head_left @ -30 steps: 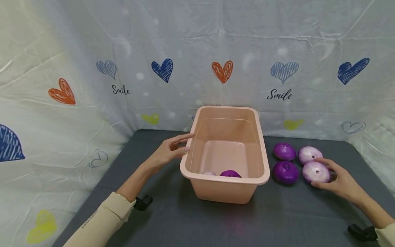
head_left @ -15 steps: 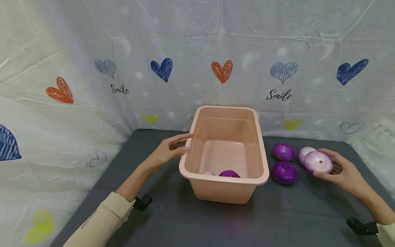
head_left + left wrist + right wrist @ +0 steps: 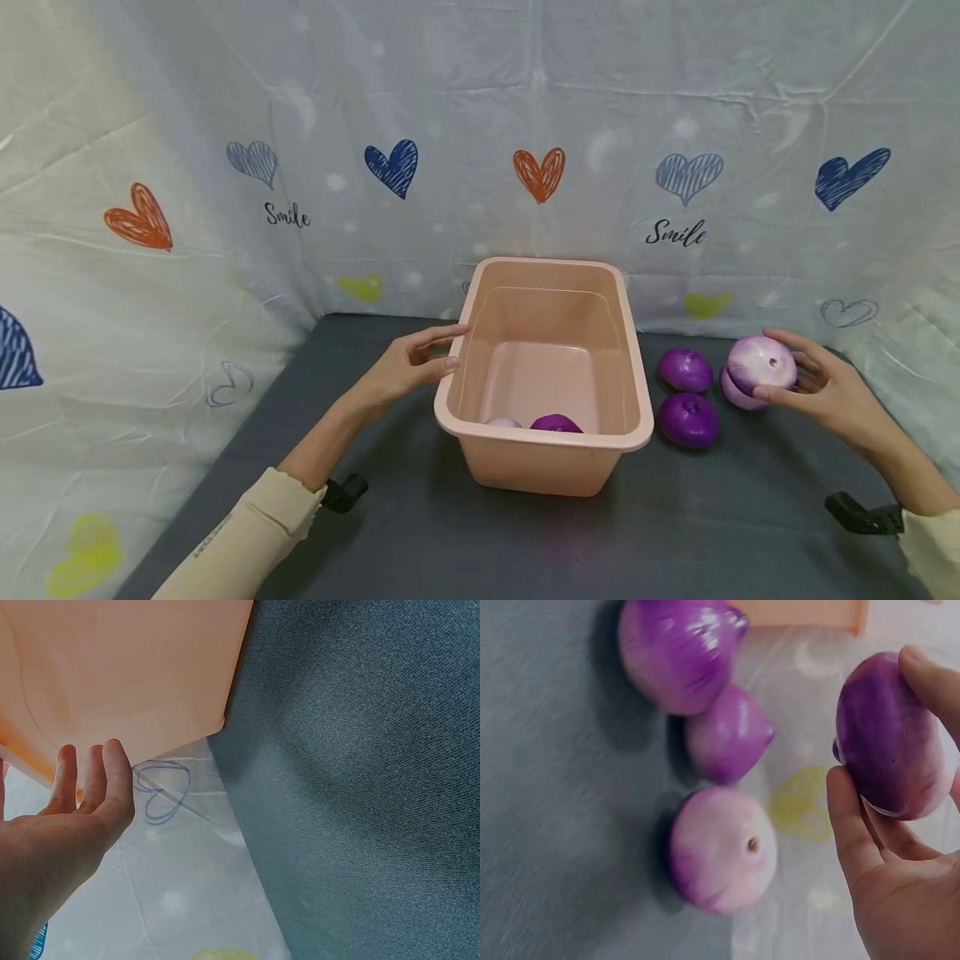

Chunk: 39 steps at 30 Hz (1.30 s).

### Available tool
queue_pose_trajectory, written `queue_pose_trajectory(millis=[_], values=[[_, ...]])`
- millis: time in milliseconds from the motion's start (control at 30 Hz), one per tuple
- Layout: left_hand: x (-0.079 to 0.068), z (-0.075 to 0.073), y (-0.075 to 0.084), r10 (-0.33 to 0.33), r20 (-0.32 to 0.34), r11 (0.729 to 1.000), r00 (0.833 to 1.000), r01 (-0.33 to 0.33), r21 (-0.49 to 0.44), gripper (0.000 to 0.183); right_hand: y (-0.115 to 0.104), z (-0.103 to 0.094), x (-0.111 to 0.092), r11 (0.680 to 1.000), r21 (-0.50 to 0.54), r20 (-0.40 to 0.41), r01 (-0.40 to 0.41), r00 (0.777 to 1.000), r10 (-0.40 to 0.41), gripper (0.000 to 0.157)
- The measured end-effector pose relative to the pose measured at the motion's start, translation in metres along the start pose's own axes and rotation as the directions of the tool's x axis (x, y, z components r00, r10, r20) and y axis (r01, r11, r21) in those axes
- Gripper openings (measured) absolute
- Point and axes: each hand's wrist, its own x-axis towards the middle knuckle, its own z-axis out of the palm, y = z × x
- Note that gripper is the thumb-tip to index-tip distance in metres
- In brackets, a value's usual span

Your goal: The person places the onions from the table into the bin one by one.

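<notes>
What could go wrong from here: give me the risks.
The smooth-looking onion held in the right hand might slip. Carried towards the tub, it could knock the farther dark purple onion, which sits between. The left hand, at the tub's rim, might shift the tub if it pushes.

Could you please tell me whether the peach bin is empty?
Not empty: a purple onion and a paler one show inside the bin.

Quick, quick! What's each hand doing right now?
Left hand: open, fingers against the side of the tub.
Right hand: closed, holding a whitish purple onion.
</notes>
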Motion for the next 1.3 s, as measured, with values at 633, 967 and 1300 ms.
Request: queue_pose_trajectory(millis=[633,967,1300], values=[[0.002,0.001,0.003,-0.025,-0.017,1.0,1.0,0.025,0.006,0.054,-0.051,0.029,0.05,0.995,0.079,0.055,-0.061,0.997,0.057,0.08],[0.002,-0.002,0.008,-0.038,-0.033,0.999,0.999,0.039,0.023,0.052,-0.075,0.048,0.076,0.989,0.138,0.074,0.048,0.996,-0.059,0.08],[0.0,-0.002,0.008,-0.041,-0.023,0.999,0.999,0.042,0.022,0.053,-0.083,0.067,0.092,0.959,0.25,0.125,0.13,0.978,-0.165,0.08]])
